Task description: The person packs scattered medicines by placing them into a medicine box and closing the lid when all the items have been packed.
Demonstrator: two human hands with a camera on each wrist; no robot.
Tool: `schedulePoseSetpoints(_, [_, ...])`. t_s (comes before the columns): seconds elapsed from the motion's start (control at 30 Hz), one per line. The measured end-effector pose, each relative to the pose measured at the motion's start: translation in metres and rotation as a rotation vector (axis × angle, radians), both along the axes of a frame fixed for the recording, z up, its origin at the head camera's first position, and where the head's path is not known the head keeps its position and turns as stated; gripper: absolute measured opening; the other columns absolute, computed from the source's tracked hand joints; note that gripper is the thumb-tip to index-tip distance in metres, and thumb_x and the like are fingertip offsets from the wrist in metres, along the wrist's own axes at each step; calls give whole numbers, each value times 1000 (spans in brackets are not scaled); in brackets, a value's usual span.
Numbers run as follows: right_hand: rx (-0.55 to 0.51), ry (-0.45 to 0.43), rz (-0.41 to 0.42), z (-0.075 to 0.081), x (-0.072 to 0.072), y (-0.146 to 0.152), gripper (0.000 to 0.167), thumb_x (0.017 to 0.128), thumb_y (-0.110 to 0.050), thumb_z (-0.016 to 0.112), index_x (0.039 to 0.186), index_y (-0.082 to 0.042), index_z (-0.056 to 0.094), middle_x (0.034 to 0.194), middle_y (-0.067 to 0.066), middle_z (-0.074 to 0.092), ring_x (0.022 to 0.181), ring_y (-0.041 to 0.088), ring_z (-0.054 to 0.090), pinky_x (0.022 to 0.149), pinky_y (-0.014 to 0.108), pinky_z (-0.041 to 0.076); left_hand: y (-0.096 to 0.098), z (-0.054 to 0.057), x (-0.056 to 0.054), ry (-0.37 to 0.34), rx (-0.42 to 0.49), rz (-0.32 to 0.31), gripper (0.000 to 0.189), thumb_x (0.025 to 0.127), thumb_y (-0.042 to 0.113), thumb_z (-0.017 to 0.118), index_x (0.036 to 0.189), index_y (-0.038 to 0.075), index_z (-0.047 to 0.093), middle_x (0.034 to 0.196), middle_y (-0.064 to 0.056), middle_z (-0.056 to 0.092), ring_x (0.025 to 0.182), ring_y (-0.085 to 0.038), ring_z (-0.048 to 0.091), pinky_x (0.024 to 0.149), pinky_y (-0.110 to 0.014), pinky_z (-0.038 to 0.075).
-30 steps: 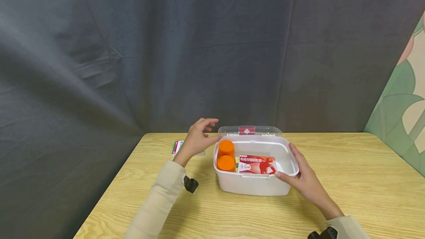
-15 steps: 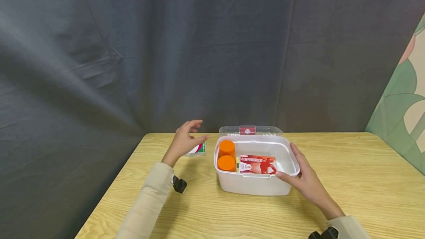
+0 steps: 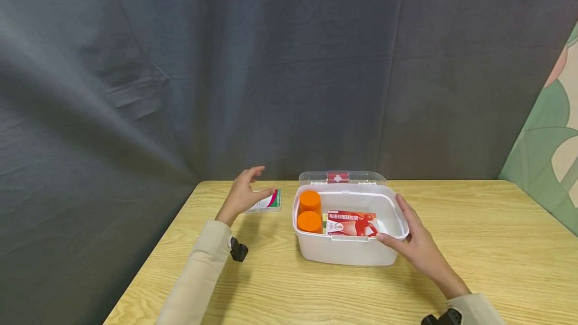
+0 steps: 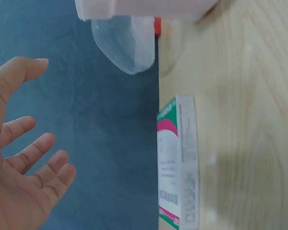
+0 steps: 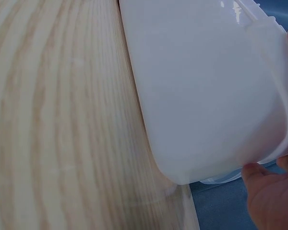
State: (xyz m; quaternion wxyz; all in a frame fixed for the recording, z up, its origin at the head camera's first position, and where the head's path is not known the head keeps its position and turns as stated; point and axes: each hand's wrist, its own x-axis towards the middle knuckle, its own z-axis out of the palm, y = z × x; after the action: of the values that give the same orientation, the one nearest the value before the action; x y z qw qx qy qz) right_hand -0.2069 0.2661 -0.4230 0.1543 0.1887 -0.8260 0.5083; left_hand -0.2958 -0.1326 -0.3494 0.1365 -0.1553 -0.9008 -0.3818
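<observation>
My left hand (image 3: 241, 195) hovers above a white medicine carton (image 3: 271, 204) with green and pink ends, fingers spread and thumb apart, holding nothing. In the left wrist view that carton (image 4: 170, 165) lies on the table, apart from the fingers. My right hand (image 3: 420, 247) holds the right front corner of a white plastic first-aid box (image 3: 345, 252), thumb on the front rim and fingers along the right side. Inside the box stand two orange-capped bottles (image 3: 309, 221) at the left. A red-and-white capsule carton (image 3: 352, 223) lies beside them, partly over a yellowish-green item.
The clear lid (image 3: 311, 177) with a red cross label hangs open behind the box. All this sits on a wood-grain table (image 3: 325, 295). Behind its far edge hangs a dark grey curtain (image 3: 289, 79), with a patterned panel (image 3: 542, 134) at the right.
My left hand has moved left, away from the box's left rim, to above the white-and-green carton. The right hand stays on the box corner.
</observation>
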Motion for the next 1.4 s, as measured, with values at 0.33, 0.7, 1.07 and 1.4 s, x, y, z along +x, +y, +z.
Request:
schedulePoseSetpoints(0.33, [-26,21,9,-2,0,0,97,84,-11,76,156,-6,11,151,27,22,120,44,43,87,8,37,-15,-9,-7,-102,15,13,79,80,25,81,146,8,41,137,-17,44,121,-38,42,95,-52,43])
schedulePoseSetpoints(0.7, [-21,30,-5,0,6,4,97,84,-10,76,156,-7,11,151,27,22,118,43,43,87,7,37,-19,-18,-17,-173,-2,51,92,76,20,84,151,13,31,145,-18,29,129,-39,34,101,-58,37])
schedulePoseSetpoints(1.07, [-31,12,-1,-2,7,2,97,84,-11,76,156,-7,11,151,26,23,118,42,44,86,8,38,-27,-37,-25,-254,35,98,97,71,10,87,151,11,31,149,-22,27,133,-41,30,105,-59,32])
schedulePoseSetpoints(1.4, [-32,27,7,-9,5,-2,97,83,-10,76,156,-11,13,150,24,26,117,38,45,86,7,39,-36,-52,-25,-269,-32,141,95,69,10,87,148,7,36,147,-27,29,131,-45,31,101,-63,33])
